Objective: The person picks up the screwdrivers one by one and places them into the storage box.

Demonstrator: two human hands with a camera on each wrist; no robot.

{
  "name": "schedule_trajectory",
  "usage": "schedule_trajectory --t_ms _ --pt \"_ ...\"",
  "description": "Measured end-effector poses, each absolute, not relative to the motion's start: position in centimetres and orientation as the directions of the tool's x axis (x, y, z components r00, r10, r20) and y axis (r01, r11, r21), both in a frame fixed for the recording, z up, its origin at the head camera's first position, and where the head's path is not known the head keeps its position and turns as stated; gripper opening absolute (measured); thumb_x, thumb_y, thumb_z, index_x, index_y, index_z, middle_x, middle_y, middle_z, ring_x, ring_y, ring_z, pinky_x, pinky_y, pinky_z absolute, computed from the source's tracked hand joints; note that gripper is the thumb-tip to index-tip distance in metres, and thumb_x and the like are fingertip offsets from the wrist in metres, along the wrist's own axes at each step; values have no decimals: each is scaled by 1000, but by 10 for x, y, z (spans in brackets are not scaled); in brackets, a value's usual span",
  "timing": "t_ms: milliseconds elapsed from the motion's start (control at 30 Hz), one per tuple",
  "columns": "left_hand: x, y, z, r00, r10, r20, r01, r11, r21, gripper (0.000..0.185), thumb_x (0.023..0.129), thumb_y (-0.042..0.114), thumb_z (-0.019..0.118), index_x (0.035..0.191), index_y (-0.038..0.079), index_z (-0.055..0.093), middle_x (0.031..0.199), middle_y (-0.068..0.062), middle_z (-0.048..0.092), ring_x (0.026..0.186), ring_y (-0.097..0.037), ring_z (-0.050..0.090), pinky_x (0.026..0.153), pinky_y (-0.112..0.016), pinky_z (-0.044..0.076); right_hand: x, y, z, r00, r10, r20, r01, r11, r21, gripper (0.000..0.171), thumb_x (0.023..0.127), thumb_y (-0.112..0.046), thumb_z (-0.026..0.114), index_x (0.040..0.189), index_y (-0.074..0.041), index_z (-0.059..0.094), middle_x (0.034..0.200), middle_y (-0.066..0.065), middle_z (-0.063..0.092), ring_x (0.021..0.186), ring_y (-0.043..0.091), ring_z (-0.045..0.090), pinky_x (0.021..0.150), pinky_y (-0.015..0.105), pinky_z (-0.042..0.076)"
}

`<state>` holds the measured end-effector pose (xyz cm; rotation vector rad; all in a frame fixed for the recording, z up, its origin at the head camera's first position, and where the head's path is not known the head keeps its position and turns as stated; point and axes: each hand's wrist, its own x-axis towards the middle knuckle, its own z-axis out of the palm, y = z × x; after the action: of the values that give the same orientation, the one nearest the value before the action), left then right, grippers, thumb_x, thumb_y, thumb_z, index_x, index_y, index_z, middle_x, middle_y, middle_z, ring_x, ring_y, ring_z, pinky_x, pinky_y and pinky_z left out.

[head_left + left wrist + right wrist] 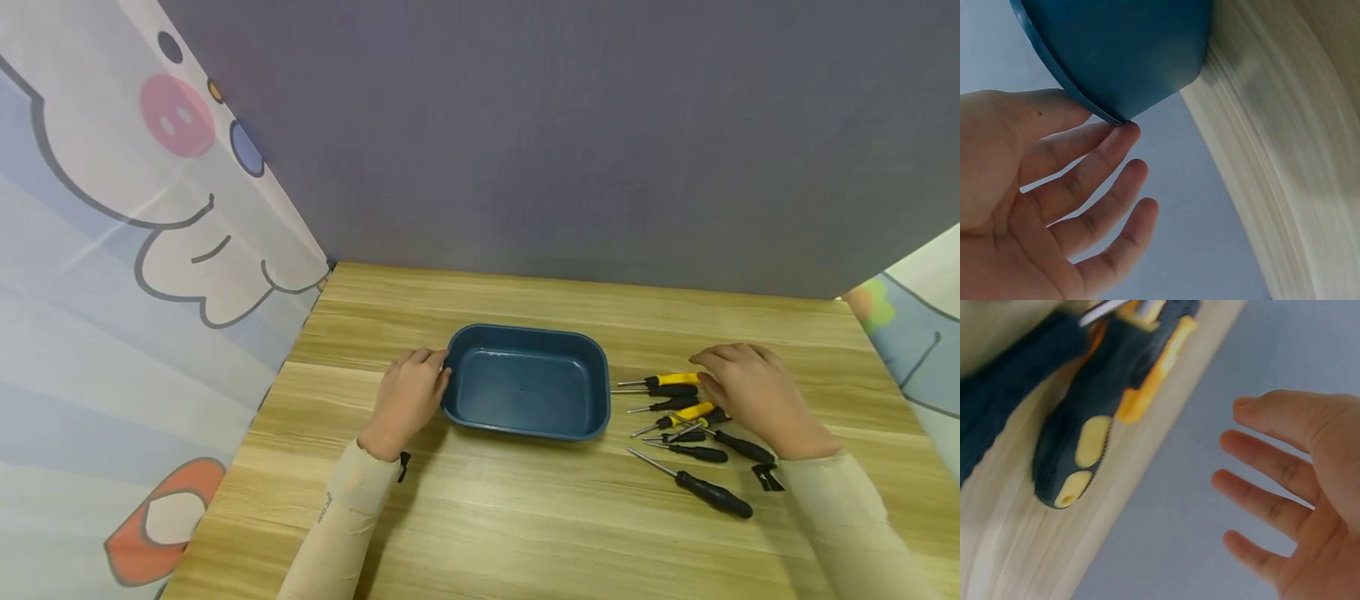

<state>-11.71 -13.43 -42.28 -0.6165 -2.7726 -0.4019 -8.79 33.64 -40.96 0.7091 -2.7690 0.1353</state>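
The left hand [405, 393] meets the end of a blue container [525, 383] with its thumb and fingertips; its fingers are fanned apart and gently bent, and whether they pinch the rim I cannot tell. The container, smooth and faintly glossy like plastic, is a rounded rectangle with a thin lip, lying directly to the right of those fingers. The right hand [757, 396] has its fingers loosely spread, just beside the handle end of a yellow screwdriver [675, 379]. In front of and below these fingers lies a loose heap of screwdrivers [693, 411], slim metal shafts mostly turned toward the container, handles black or yellow with black. A larger black screwdriver [712, 493] lies slantwise nearer the person than the right fingers, its handle bulged. Beneath both sets of fingers spreads a table [487, 517] with streaky, pale wood grain; beyond them rises a flat, matt grey panel [540, 142]. Overlaps in the heap make an exact count hard. The right wrist view blurs a dark handle with yellow inset ovals [1079, 437] and cuts off another at the left edge. The left thumb's tip is hidden behind the container's lip in the left wrist view.
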Motion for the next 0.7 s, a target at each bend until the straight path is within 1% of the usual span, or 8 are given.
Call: schedule_trajectory --t_ms 133,200,400,533,700 --pt "-118 -137 -425 -877 363 314 444 862 244 26 95 12 70 117 -1 72 109 -16 70 100 -35 66 84 -47 57 -98 339 -416 -834 -497 241 -516 856 -18 35 73 -3 86 106 -2 73 104 16 70 95 43 64 85 66 46" --pt "-118 -138 -426 -880 362 308 443 859 256 26 95 12 70 117 -1 72 109 -16 70 100 -35 66 85 -46 57 -103 340 -420 -837 -511 196 -524 852 -17 36 72 -2 87 105 -2 74 103 16 70 94 42 64 83 65 48" --pt "-119 -137 -426 -881 367 299 447 854 267 25 95 12 70 117 -2 72 108 -16 70 100 -35 65 85 -46 56 -109 340 -425 -858 -507 83 -512 858 -45 32 77 3 83 107 -3 74 104 16 69 96 42 63 78 63 52" --pt "-120 -137 -426 -879 369 302 449 855 261 26 95 12 70 117 -2 72 108 -16 70 100 -35 65 85 -45 57 -114 341 -428 -862 -504 59 -507 860 -58 29 79 3 81 106 -5 75 102 14 70 93 41 63 74 62 53" --pt "-120 -137 -426 -879 367 305 447 856 260 27 95 12 71 117 -2 71 108 -16 70 99 -35 65 83 -45 57 -121 344 -433 -852 -519 70 -523 850 -67 24 79 1 82 101 -6 76 96 11 70 88 38 64 73 60 54"
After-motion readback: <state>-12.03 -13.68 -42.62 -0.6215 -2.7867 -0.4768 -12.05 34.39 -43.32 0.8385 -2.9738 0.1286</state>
